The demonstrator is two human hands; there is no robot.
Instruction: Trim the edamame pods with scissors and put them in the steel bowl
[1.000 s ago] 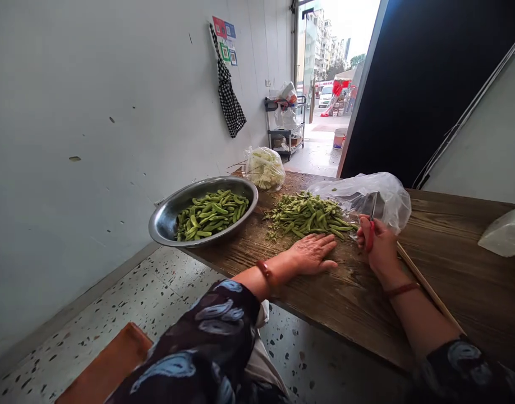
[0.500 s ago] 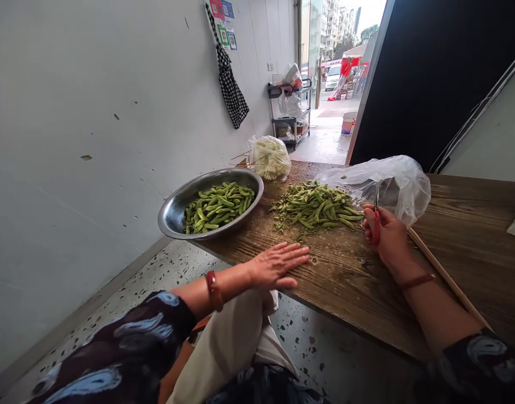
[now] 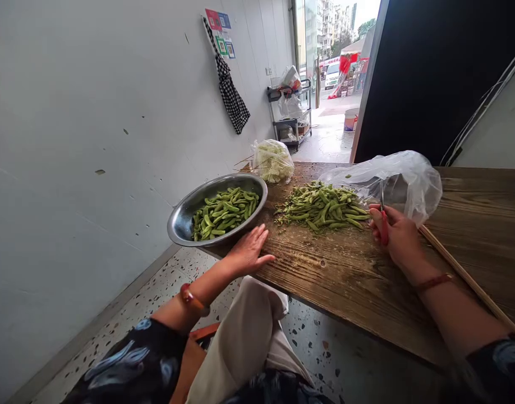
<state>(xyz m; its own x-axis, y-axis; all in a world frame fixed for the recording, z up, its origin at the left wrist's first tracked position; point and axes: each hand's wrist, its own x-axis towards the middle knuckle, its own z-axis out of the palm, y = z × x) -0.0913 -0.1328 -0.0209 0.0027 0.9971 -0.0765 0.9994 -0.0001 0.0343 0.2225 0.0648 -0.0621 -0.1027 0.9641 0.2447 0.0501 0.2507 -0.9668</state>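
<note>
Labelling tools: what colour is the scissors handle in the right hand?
Red. The scissors handle shows best in the head view.

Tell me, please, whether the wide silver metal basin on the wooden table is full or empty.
Partly full: green bean pods lie heaped in the silver metal basin, with bare metal showing along its left inner wall.

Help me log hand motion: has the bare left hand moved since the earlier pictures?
Yes, leftward: judged against the heaped green pods, the bare left hand has gone from in front of them toward the oval silver metal bowl.
</note>
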